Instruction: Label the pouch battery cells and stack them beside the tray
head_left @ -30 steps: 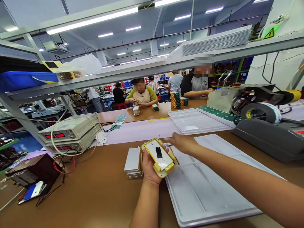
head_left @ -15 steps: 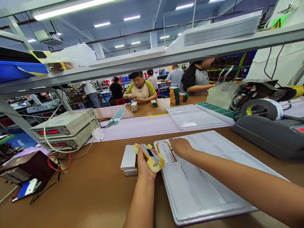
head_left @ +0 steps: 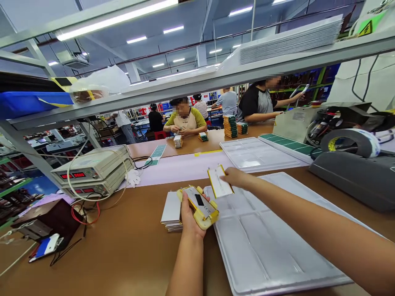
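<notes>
My left hand (head_left: 191, 222) is wrapped round a yellow holder (head_left: 203, 222) with a silver battery cell (head_left: 199, 200) lying in it, a black patch on its face. My right hand (head_left: 235, 177) grips the right side of a flat white cell with yellow edges (head_left: 219, 183), raised above the upper left corner of a white compartmented tray (head_left: 256, 246). Beside my left hand stands a stack of silver-white cells (head_left: 171, 209) on the brown table.
Two stacked power supplies (head_left: 92, 166) and a dark red box (head_left: 46, 220) stand left. Across the table are another white tray (head_left: 259, 152), stacks of cells (head_left: 230, 126) and people working. A roll of tape (head_left: 350, 142) and a grey machine (head_left: 354, 179) are at the right.
The white cell has come up out of the tray's corner compartment in my right hand. My left hand still holds the yellow holder. The view has shifted slightly.
</notes>
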A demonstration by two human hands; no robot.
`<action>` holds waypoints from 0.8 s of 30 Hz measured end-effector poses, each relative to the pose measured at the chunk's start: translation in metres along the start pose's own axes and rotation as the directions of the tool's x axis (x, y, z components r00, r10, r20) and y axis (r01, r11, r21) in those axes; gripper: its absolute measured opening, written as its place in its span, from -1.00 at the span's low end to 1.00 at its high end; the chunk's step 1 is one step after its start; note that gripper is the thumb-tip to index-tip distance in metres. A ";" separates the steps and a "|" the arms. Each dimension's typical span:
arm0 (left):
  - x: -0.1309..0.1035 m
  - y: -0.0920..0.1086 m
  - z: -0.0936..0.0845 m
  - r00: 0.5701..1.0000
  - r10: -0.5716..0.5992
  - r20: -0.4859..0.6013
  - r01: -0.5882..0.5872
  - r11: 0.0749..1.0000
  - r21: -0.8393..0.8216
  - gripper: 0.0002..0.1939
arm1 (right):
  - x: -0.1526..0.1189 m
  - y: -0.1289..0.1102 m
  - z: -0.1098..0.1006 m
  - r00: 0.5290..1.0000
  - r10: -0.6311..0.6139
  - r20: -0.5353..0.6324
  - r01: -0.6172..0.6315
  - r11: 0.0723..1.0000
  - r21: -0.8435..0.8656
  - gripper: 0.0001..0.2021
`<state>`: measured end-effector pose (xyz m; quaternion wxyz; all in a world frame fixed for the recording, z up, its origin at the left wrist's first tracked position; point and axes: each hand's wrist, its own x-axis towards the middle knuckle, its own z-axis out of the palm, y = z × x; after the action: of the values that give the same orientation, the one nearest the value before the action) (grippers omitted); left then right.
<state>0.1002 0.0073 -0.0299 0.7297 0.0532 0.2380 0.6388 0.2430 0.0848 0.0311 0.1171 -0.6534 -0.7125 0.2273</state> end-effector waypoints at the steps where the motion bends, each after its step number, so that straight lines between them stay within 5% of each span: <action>1: -0.001 -0.001 0.001 0.998 0.000 0.061 0.001 1.000 -0.013 -0.52 | -0.002 -0.004 -0.007 1.000 -0.018 0.006 0.018 0.999 0.033 -0.79; 7: -0.003 -0.007 -0.001 0.959 -0.018 0.282 0.038 0.997 -0.068 -0.48 | -0.036 -0.040 0.005 0.955 -0.217 0.201 0.199 0.974 0.107 -0.81; 11: -0.006 -0.007 -0.004 0.936 -0.016 0.351 0.042 0.997 -0.068 -0.42 | -0.069 -0.042 0.002 0.946 -0.325 -0.015 0.311 0.918 -0.247 -0.73; 14: -0.008 -0.004 -0.005 0.914 -0.008 0.406 0.028 0.999 -0.045 -0.36 | -0.076 -0.011 -0.019 0.940 -0.300 -0.163 0.205 0.877 -0.434 -0.61; 17: -0.007 -0.001 -0.006 0.905 -0.014 0.426 0.015 1.000 0.001 -0.41 | -0.066 0.046 -0.029 0.979 -0.100 -0.178 0.016 0.906 -0.422 -0.55; 21: -0.007 -0.007 -0.003 0.921 -0.054 0.385 0.019 0.995 0.094 -0.58 | -0.048 0.119 -0.013 0.992 -0.013 -0.125 -0.028 0.947 -0.321 -0.60; 24: -0.016 -0.012 0.007 0.952 -0.060 0.299 0.005 0.983 0.183 -0.60 | -0.043 0.145 0.003 0.993 -0.027 -0.118 0.001 0.977 -0.212 -0.62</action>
<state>0.1125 -0.0085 -0.0235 0.7603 0.2125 0.1807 0.5867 0.3737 0.0482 -0.0354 0.0914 -0.6697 -0.7288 0.1097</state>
